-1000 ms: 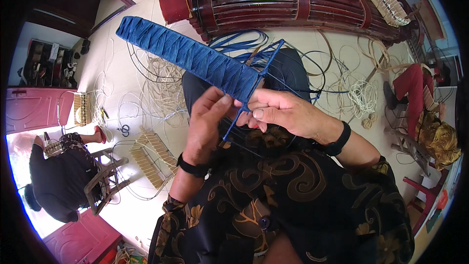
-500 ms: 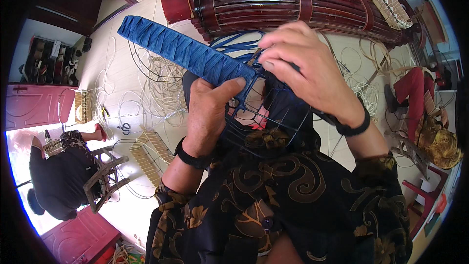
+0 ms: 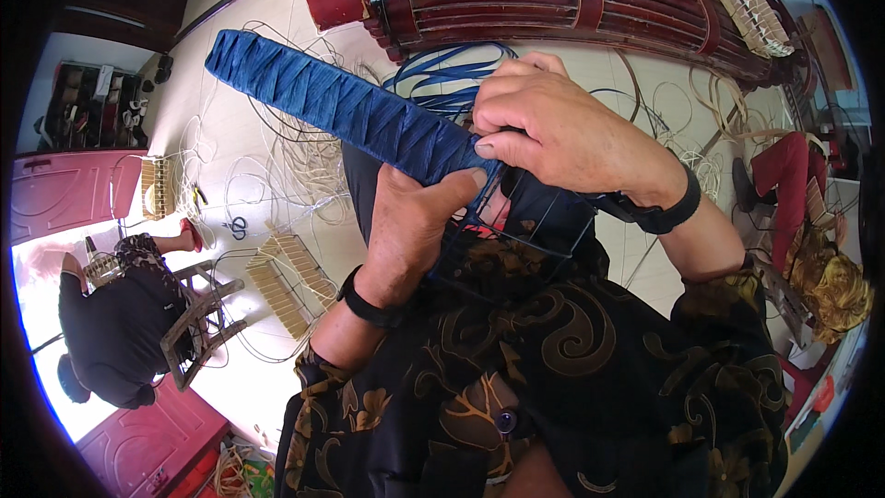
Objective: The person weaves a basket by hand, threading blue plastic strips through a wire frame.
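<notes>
A wire frame [image 3: 559, 256] rests over my lap, one long side wrapped in overlapping blue strip [image 3: 346, 111]. My left hand [image 3: 406, 221] grips the near end of the wrapped side from below, its thumb pressed along the blue strip. At that same end my right hand [image 3: 553, 124] is closed, thumb against curled fingers, by the last turns of strip. What it pinches is mostly hidden, but loose blue strip [image 3: 433, 69] trails on the floor just beyond it. The bare wires of the frame show below my right hand.
A dark red slatted wooden bench [image 3: 479, 0] stands ahead. Tangled pale strands [image 3: 313, 175] and scissors [image 3: 237, 226] lie on the floor, left. A slatted panel [image 3: 290, 281] lies nearer. Two seated people, one in black [image 3: 120, 323] at left, another in red trousers [image 3: 784, 184] at right, flank me.
My right hand has come down and in against the end of the wrapped side, its fingers now closed. The wrapped side has turned slightly, and my left hand has shifted a little right.
</notes>
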The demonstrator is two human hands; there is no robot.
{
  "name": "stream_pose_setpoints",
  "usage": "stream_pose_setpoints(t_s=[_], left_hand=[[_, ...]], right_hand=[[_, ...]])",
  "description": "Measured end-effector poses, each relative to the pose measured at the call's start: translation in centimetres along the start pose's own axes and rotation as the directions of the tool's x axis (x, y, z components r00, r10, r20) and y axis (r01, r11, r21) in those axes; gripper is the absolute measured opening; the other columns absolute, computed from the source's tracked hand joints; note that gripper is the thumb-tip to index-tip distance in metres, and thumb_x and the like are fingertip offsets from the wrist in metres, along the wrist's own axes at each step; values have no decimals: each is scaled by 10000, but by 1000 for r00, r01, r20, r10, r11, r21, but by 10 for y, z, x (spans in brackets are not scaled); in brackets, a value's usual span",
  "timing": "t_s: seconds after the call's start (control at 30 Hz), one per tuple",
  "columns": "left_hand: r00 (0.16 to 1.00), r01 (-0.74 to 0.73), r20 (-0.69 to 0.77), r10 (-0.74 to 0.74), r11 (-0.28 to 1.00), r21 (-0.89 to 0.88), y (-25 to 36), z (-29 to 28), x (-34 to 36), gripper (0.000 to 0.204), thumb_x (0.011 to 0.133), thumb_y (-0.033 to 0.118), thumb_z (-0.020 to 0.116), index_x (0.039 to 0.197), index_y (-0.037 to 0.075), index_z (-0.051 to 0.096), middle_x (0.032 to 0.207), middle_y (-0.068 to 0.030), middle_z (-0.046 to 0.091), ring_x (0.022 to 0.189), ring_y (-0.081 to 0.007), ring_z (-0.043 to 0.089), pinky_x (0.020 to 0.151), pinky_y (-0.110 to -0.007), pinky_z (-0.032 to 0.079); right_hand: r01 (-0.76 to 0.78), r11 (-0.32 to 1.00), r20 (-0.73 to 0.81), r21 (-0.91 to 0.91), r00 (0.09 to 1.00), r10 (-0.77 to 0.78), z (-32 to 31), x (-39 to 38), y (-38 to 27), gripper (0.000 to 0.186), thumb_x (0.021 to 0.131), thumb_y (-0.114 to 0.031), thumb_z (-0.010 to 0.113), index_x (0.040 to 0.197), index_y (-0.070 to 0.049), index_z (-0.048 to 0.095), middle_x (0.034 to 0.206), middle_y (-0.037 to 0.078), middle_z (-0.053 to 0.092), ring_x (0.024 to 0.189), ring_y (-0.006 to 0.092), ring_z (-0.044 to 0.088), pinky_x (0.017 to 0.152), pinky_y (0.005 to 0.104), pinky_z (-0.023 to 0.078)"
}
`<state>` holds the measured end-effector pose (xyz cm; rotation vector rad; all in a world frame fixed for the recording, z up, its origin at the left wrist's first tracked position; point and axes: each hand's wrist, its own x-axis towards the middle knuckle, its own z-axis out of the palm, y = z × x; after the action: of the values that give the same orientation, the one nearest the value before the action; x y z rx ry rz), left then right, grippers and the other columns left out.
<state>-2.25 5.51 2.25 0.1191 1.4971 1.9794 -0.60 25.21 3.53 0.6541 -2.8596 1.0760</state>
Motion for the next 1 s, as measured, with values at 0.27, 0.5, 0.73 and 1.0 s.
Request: stream_pose_setpoints(t_s=[0.27, 0.5, 0.73, 1.0], left_hand=[[1000, -11, -18, 13, 993, 120, -10, 7, -2, 63, 812, 16, 666, 874, 3, 668, 794, 40, 646, 686, -33, 564, 627, -229, 467], [999, 44, 6, -47, 971, 234, -21, -8, -4, 127, 821, 97, 688, 767, -4, 631, 726, 15, 610, 624, -69, 520, 578, -250, 428], [999, -53, -17, 51, 971, -233, -12, -9, -8, 413, 954, 301, 571, 1151, -61, 576, 1024, -146, 677, 841, -203, 662, 760, -325, 520], [997, -49, -62, 44, 996, -79, -11, -7, -12, 218, 888, 138, 662, 1002, -47, 652, 847, -64, 692, 691, -100, 627, 617, -220, 482]], right_hand=[[-3, 997, -32, -77, 999, 0, 3, -16, -1, 203, 901, -222, 584, 796, -59, 643, 838, 74, 586, 945, 258, 530, 984, 441, 301], [-6, 994, -70, -109, 998, -2, 7, -24, -3, 221, 937, -238, 562, 834, -66, 655, 849, 69, 593, 961, 254, 535, 999, 439, 306], [-29, 1000, -46, -2, 999, 29, -3, -18, 1, 189, 941, -216, 581, 929, -48, 666, 954, 65, 640, 986, 246, 577, 982, 387, 359], [-110, 992, 9, 59, 994, 110, -3, -2, -4, 185, 898, -230, 602, 847, -60, 654, 766, 66, 621, 836, 246, 587, 883, 388, 360]])
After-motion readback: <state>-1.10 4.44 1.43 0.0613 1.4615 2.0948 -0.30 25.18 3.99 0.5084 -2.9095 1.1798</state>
